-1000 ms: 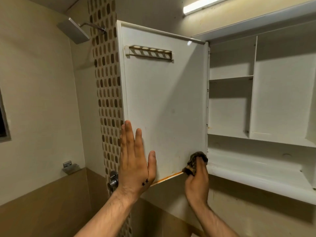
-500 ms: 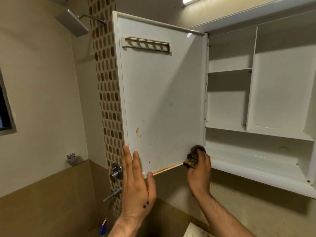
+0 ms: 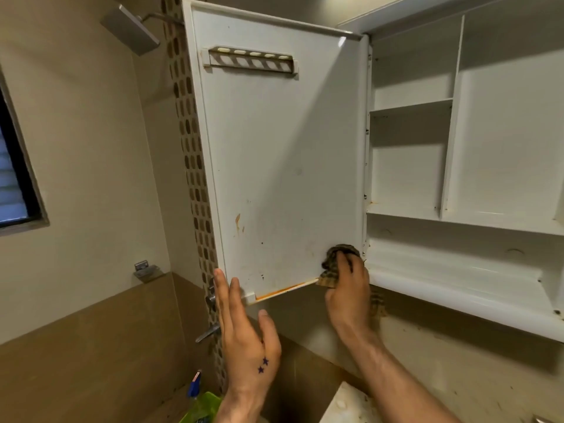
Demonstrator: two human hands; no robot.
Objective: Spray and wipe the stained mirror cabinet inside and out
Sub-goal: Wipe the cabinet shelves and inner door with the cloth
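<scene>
Right hand [image 3: 348, 291] grips a checked cloth [image 3: 329, 270], mostly hidden in that grip, at the bottom corner of the cabinet door [image 3: 283, 163]. Left hand [image 3: 247, 337], held flat and straight, is beside the door's edge; contact unclear.

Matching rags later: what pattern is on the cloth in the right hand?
The cloth is checked, dark brown and tan; the head view shows it best.
</scene>
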